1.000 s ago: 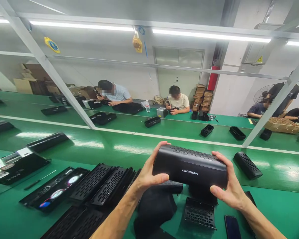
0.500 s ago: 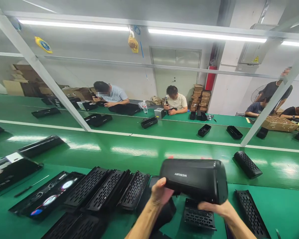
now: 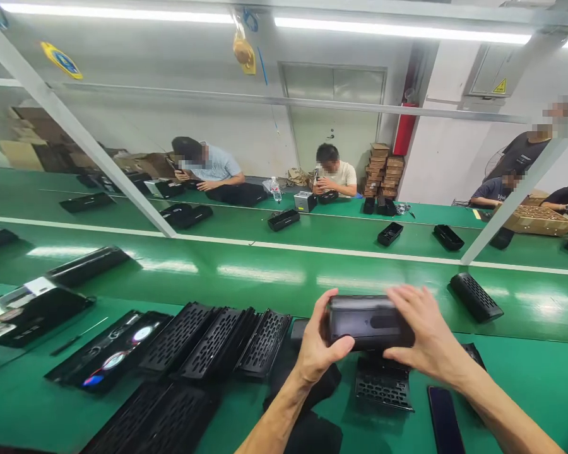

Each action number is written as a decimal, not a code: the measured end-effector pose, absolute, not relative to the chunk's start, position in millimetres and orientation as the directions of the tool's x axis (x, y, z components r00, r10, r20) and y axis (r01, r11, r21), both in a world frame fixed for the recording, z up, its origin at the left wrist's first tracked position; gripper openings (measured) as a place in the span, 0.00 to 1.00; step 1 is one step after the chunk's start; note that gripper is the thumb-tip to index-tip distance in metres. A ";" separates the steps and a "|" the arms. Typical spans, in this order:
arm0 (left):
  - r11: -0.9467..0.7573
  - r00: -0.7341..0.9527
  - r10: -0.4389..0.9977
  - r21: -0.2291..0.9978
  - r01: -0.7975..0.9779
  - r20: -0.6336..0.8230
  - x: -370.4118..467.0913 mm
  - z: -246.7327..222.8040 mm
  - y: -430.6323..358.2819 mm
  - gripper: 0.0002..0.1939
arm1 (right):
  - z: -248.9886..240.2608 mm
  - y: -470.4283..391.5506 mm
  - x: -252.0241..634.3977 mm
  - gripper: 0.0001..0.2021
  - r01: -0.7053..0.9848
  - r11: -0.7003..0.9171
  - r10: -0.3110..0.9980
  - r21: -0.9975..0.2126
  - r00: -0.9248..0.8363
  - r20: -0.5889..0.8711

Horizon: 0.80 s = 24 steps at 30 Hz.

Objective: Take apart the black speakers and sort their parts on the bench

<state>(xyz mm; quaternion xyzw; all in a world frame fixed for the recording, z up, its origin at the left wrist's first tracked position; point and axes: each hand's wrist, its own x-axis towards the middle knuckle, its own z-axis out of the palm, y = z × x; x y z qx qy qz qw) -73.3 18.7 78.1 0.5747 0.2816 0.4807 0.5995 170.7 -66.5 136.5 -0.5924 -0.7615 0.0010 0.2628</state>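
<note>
Left hand [image 3: 318, 350] and right hand [image 3: 426, 334], half-curled, clasp a casing [image 3: 360, 320], perforated panels [image 3: 210, 343] left of it; it's black, oblong.

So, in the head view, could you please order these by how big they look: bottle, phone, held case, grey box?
1. Held case
2. Phone, cut off by the lower edge
3. Grey box
4. Bottle

Nearness enlarges the first two; real sizes are unsure.
</note>
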 end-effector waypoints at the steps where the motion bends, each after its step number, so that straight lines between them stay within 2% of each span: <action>1: -0.112 0.357 0.910 0.953 -0.281 0.212 -75.9 75.6 19.0 0.49 | 131.6 -69.5 178.0 0.51 0.867 0.272 0.916 -0.419 -0.099 0.389; 4: -0.098 0.346 0.913 0.939 -0.329 0.217 -87.9 70.1 22.1 0.49 | 114.9 -77.9 194.3 0.49 0.617 0.161 0.960 -0.770 0.084 0.268; 6: -0.076 0.426 0.877 0.938 -0.337 0.224 -95.1 71.9 24.4 0.53 | 106.9 -81.5 195.2 0.49 0.456 0.132 0.971 -0.880 0.120 0.207; 9: -0.068 0.511 0.827 0.943 -0.325 0.236 -100.5 81.9 25.2 0.54 | 103.5 -84.8 185.9 0.50 0.411 0.144 0.958 -0.900 0.171 0.231; 12: -0.099 0.473 0.845 0.944 -0.316 0.247 -99.4 91.0 23.7 0.47 | 103.6 -87.5 175.3 0.47 0.411 0.160 0.939 -0.897 0.217 0.267; 17: -0.132 0.403 0.878 0.940 -0.315 0.259 -91.8 85.3 21.6 0.42 | 97.7 -90.7 165.7 0.44 0.380 0.164 0.918 -0.910 0.280 0.282; 22: -0.110 0.378 0.897 0.944 -0.312 0.229 -90.9 71.7 21.1 0.42 | 93.1 -92.4 164.8 0.46 0.352 0.103 0.916 -0.930 0.331 0.226; 24: -0.089 0.432 0.879 0.959 -0.271 0.204 -95.1 71.7 22.3 0.46 | 89.6 -93.7 167.4 0.48 0.326 0.046 0.925 -0.944 0.344 0.164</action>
